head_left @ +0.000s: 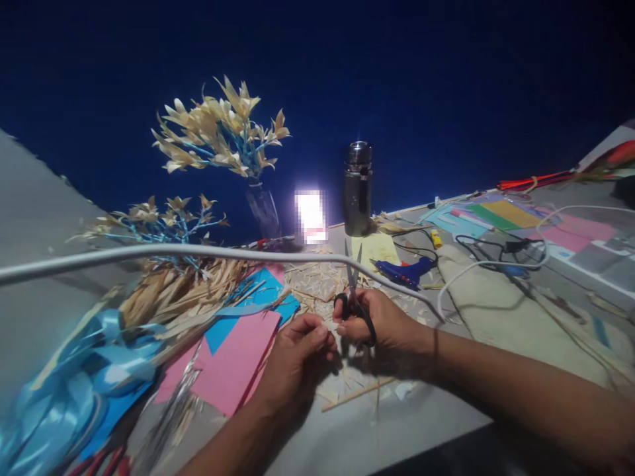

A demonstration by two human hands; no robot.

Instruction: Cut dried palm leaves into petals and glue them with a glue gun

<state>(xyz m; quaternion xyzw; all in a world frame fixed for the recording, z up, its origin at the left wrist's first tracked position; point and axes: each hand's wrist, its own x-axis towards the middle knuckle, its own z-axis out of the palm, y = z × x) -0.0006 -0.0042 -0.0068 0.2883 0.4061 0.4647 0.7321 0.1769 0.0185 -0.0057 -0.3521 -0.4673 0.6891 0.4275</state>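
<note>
While the right hand point(381, 320) is clasping open scissors point(353, 281), any slip could be nicking the nearby, pinched-together left hand point(303, 340).

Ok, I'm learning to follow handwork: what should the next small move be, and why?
Perhaps steady the left hand before turning the scissors: the right hand holds them slightly open, pointing up and away, and the two hands nearly meet. The left seems to pinch something too small to make out.

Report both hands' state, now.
Left hand: closed in a pinch; cannot tell what, if anything, it holds.
Right hand: closed, holding black-handled scissors.
</note>
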